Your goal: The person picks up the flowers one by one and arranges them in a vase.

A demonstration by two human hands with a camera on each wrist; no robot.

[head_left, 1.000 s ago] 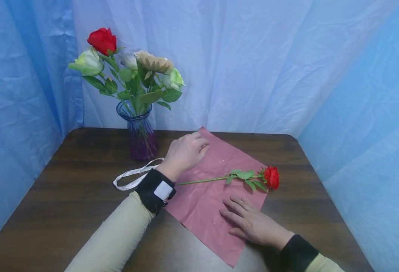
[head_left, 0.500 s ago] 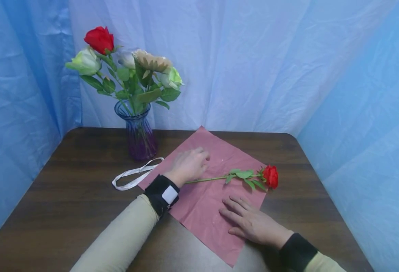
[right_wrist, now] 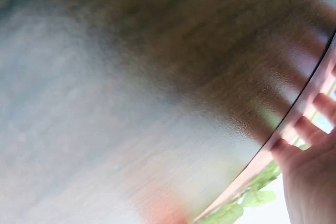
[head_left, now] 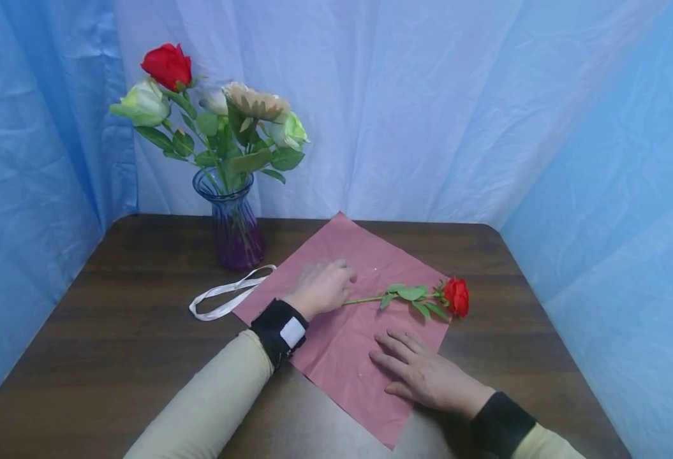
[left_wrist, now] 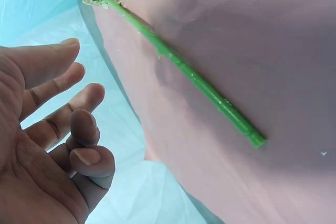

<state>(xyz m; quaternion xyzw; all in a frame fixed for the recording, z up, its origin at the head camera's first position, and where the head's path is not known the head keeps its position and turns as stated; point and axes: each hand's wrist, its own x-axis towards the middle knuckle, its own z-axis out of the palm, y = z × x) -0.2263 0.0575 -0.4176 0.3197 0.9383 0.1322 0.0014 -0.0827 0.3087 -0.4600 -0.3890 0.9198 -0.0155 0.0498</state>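
A single red rose (head_left: 457, 297) lies across a sheet of pink wrapping paper (head_left: 342, 357), its bloom over the right corner. My left hand (head_left: 321, 288) hovers above the paper, covering the stem's cut end in the head view. The left wrist view shows that stem (left_wrist: 205, 87) lying free, apart from the loosely curled fingers (left_wrist: 93, 160), which hold nothing. Palm down, my right hand (head_left: 422, 377) rests with spread fingers on the paper's lower right edge, below the rose leaves. In the right wrist view its fingertips touch the paper edge.
A blue-purple glass vase (head_left: 238, 223) holding several flowers stands at the back left of the brown wooden table (head_left: 112, 331). Beside the paper's left corner lies a looped white ribbon (head_left: 215, 305). Blue and white curtains (head_left: 428, 115) surround the table.
My left hand has moved right and toward me over the paper, uncovering its upper left edge and corner. The right hand, rose and paper have stayed put.
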